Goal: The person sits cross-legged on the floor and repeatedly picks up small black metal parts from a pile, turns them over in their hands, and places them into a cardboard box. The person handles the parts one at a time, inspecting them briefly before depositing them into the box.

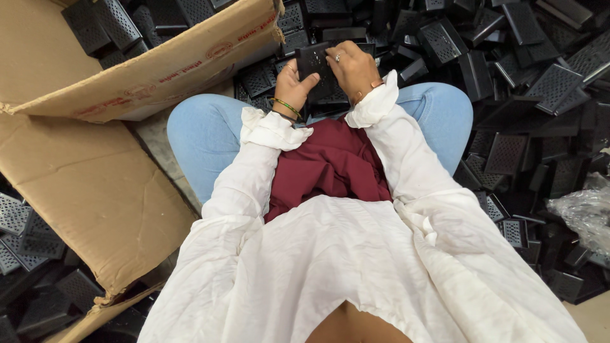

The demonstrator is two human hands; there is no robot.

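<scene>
Hands are both up front over the knees here, working on one black perforated plastic panel (318, 63). The left hand (292, 86) has its fingers curled in around the panel's lower left edge, thumb pressed across the front face, so it's a proper closed grip. The right hand (352, 67) comes over from the top right, fingers bent down onto the panel's upper edge and also closed on it; there's a ring on one finger. A green and gold bangle (284, 106) sits on the left wrist. The panel is held just above the lap, between the two knees in light blue jeans (203, 136), and right over a huge pile of matching black grille parts (521, 82) that spreads out ahead and to the right. The person is sitting down in a white long-sleeved top (330, 267) with a maroon cloth (333, 162) bunched in the lap. A big opened cardboard box (95, 171) lies to the left, with more of the same black parts inside its top flap. Crumpled clear plastic wrap (584, 213) sits at the right edge.
</scene>
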